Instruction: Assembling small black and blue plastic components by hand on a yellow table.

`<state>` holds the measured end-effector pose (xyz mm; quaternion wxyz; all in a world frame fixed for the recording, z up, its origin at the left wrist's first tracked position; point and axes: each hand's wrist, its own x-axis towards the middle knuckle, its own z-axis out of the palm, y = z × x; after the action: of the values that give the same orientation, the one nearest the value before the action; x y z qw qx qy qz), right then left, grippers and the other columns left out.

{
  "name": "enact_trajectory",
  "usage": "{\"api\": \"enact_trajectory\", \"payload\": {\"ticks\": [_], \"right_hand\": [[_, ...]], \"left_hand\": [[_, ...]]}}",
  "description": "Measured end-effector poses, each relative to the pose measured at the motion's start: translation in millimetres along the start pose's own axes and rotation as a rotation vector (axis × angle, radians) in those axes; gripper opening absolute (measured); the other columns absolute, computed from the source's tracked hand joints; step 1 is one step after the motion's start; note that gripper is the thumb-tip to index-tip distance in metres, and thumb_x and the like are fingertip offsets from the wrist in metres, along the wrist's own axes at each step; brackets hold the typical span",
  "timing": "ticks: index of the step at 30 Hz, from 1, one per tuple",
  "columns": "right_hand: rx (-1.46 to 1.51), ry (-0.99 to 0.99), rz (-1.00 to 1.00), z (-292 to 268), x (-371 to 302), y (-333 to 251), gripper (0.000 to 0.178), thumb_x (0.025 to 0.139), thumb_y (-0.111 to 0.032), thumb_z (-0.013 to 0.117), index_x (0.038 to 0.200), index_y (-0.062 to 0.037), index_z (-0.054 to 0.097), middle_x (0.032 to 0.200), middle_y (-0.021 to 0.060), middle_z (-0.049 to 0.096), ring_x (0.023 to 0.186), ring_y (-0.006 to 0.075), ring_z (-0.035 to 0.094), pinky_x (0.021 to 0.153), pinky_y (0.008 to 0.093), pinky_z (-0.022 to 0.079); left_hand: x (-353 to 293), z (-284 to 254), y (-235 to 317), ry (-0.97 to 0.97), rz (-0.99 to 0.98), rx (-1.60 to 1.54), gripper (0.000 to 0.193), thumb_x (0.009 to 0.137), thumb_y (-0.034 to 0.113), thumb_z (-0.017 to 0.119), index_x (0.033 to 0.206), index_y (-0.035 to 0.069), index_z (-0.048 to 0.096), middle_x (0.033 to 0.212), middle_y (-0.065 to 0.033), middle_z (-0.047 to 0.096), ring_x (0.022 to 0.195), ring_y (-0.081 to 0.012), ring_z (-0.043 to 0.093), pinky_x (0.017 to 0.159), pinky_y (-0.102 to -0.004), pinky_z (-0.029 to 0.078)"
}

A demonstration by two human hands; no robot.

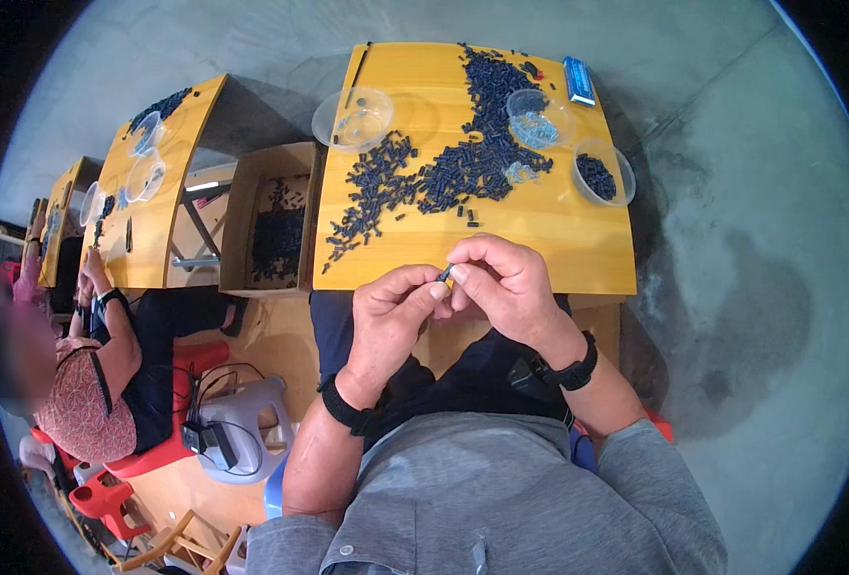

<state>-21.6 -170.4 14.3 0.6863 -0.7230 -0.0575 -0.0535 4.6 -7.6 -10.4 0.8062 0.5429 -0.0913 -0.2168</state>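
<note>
A small dark piece [444, 275] is held at the near edge of the yellow worktop [578, 259], pinched between thumb and forefinger by both the left grip [394, 307] and the right grip [509, 287]. By its looks, it can be judged light and fairly stiff, unlikely to be crushed by a fingertip pinch but easily dropped if smooth; its finer shape is hidden by the fingers. It is best taken by its long sides, near the ends. Farther off, similar dark pieces [487, 172] are heaped across the worktop, flanked on the right by a clear tub [625, 182] partly filled with more. To the left, a cardboard box [239, 220] is placed beside the worktop.
</note>
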Motion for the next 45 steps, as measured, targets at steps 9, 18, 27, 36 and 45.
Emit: {"api": "enact_trajectory", "payload": {"ticks": [9, 18, 27, 36, 45], "right_hand": [[-0.235, -0.043, -0.105, -2, 7, -8, 0.002, 0.082, 0.002, 0.058, 0.085, 0.0011, 0.058, 0.071, 0.0075, 0.058, 0.059, 0.0139, 0.059, 0.052, 0.027, 0.047], [-0.137, -0.091, 0.087, -3, 15, -21, 0.004, 0.083, -0.001, 0.057, 0.083, 0.002, 0.059, 0.069, 0.0059, 0.059, 0.057, 0.0116, 0.058, 0.052, 0.0265, 0.047], [-0.062, -0.159, 0.249, -4, 23, -20, 0.009, 0.085, -0.002, 0.055, 0.081, 0.0027, 0.06, 0.066, 0.0038, 0.06, 0.054, 0.0078, 0.058, 0.049, 0.0225, 0.046], [-0.043, -0.13, 0.174, 2, 19, -11, 0.01, 0.088, -0.003, 0.054, 0.084, 0.0024, 0.061, 0.068, 0.0045, 0.062, 0.057, 0.0076, 0.058, 0.05, 0.022, 0.046], [0.177, -0.139, 0.295, -7, 21, -5, 0.012, 0.091, -0.008, 0.055, 0.09, 0.002, 0.061, 0.066, 0.0013, 0.06, 0.052, 0.0046, 0.056, 0.047, 0.0187, 0.045]], "left_hand": [[-3, -2, 4, -0.019, -0.028, 0.067, 0.01, 0.088, 0.001, 0.059, 0.096, -0.003, 0.064, 0.079, -0.0041, 0.065, 0.068, -0.0079, 0.06, 0.062, -0.0197, 0.049], [0, -1, 4, 0.027, -0.093, 0.026, 0.011, 0.087, 0.003, 0.061, 0.096, -0.002, 0.065, 0.075, -0.0034, 0.065, 0.064, -0.0076, 0.06, 0.057, -0.0186, 0.048], [2, -7, 2, 0.039, -0.1, 0.069, 0.01, 0.088, 0.007, 0.061, 0.095, 0.001, 0.066, 0.069, -0.0015, 0.064, 0.06, -0.0055, 0.059, 0.048, -0.0165, 0.041], [7, -5, 5, 0.068, -0.127, 0.082, 0.01, 0.088, 0.006, 0.061, 0.094, 0.0, 0.066, 0.07, -0.0014, 0.064, 0.06, -0.0055, 0.058, 0.049, -0.0167, 0.042], [8, 0, 11, 0.026, -0.089, 0.059, 0.011, 0.089, 0.003, 0.055, 0.092, -0.003, 0.065, 0.073, -0.0055, 0.065, 0.06, -0.0101, 0.06, 0.055, -0.0221, 0.05]]}}
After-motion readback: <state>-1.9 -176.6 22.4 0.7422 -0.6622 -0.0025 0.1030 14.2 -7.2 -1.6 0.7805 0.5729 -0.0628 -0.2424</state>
